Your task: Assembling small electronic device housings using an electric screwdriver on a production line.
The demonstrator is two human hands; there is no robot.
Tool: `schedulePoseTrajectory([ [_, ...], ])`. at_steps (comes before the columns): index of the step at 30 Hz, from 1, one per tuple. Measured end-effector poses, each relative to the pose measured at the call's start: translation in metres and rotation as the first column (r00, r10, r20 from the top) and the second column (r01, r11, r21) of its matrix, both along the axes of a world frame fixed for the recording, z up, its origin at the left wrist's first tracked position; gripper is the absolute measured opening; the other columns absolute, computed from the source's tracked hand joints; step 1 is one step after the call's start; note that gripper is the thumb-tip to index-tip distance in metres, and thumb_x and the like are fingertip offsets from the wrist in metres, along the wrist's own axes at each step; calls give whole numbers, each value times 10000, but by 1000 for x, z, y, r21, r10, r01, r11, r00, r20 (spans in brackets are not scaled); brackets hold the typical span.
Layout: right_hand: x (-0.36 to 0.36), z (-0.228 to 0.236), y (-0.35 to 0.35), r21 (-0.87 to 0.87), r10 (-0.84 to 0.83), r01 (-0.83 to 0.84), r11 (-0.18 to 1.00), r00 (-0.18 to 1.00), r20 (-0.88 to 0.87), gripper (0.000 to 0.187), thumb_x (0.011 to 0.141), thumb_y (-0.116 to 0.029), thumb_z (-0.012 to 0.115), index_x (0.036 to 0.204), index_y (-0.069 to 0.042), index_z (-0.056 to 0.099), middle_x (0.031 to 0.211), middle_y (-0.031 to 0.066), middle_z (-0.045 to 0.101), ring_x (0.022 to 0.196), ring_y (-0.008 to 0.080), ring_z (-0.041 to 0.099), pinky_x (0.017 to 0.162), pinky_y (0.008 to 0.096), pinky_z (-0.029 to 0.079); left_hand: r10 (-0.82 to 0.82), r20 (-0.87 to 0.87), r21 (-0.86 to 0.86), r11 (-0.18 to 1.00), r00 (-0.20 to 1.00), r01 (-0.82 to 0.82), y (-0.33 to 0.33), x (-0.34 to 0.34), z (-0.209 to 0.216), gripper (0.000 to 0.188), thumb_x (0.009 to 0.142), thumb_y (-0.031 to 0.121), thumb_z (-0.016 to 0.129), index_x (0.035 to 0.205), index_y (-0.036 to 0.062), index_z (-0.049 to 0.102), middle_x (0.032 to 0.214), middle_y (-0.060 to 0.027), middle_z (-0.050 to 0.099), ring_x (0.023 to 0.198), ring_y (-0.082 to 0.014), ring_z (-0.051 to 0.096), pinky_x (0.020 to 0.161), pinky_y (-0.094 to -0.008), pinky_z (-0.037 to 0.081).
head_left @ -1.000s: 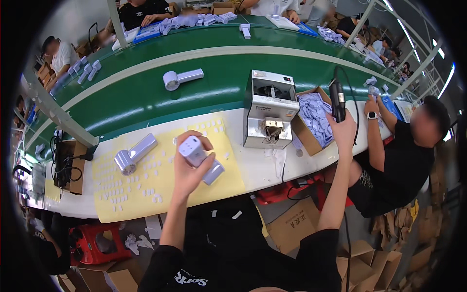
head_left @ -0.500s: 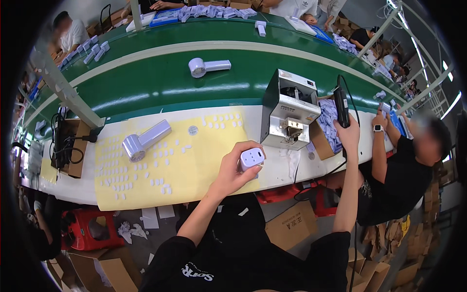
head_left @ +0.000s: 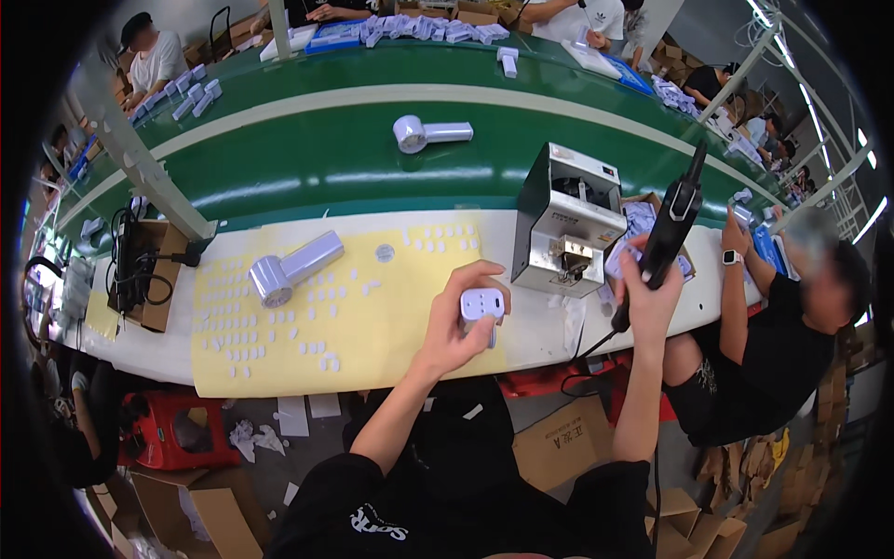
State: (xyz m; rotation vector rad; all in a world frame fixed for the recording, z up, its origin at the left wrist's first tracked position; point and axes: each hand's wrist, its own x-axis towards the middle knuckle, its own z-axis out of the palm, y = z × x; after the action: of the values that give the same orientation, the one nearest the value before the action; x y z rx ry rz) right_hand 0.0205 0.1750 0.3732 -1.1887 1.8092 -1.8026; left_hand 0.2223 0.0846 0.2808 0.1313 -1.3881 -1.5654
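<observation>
My left hand [head_left: 445, 328] is wrapped round a small lavender plastic housing [head_left: 481, 304], held over the table's front edge. Its end face, with several small holes and a dark slot, points up. My right hand [head_left: 656, 303] grips a black corded electric screwdriver [head_left: 672, 233] whose bit points up and away. At the right fingertips is a lavender part [head_left: 618, 258], apparently pinched along with the tool. Just behind that hand stands a box of lavender parts [head_left: 641, 217]. Between my hands, farther back, sits a metal bench machine [head_left: 570, 224].
A yellow sheet [head_left: 391, 340] on the white table carries rows of small white pieces and a lavender device with a round head [head_left: 296, 268]. A similar device [head_left: 432, 133] lies on the green conveyor [head_left: 326, 140]. A co-worker [head_left: 782, 326] sits at right. The screwdriver's cord [head_left: 601, 343] hangs by the table edge.
My right hand has come nearer and to the left with the screwdriver, and a lavender part now shows at its fingertips. My left hand still holds the housing, turned slightly. The view has shifted a little.
</observation>
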Motion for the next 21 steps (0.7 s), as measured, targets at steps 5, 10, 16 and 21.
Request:
schedulePoseTrajectory([
  [5, -79, -32, -11, -13, -337, 353, 936, 881, -331, 149, 805, -92, 634, 903, -13, 555, 569, -9, 484, 403, 56, 435, 356, 212, 296, -17, -97, -153, 988, 995, 2, -14, -6, -11, 296, 736, 86, 590, 1001, 42, 467, 827, -81, 578, 684, -140, 541, 613, -248, 441],
  [10, -133, -50, 5, 117, -400, 471, 874, 836, -377, 158, 792, -93, 646, 895, 2, 573, 645, 10, 541, 505, 39, 438, 445, 202, 335, -37, 0, -202, 979, 999, 36, -11, -3, -10, 314, 731, 88, 616, 1001, 42, 464, 835, -76, 583, 692, -158, 556, 640, -259, 450],
  [16, -112, -41, 11, 111, -359, 398, 911, 895, -266, 189, 832, -184, 618, 896, -20, 547, 673, 34, 551, 476, 55, 447, 416, 217, 341, -25, -31, -169, 985, 999, 19, -2, -12, -5, 305, 806, 193, 599, 1023, 36, 454, 831, -136, 574, 709, -170, 539, 626, -276, 442],
  [21, -35, 14, 11, -248, 162, -100, 963, 957, 240, 420, 853, -470, 502, 928, -64, 423, 610, 21, 433, 406, 60, 364, 361, 204, 310, -75, 27, -377, 923, 997, 80, -12, -17, -12, 328, 780, 206, 666, 1014, 57, 492, 849, -101, 600, 730, -196, 586, 628, -276, 463],
])
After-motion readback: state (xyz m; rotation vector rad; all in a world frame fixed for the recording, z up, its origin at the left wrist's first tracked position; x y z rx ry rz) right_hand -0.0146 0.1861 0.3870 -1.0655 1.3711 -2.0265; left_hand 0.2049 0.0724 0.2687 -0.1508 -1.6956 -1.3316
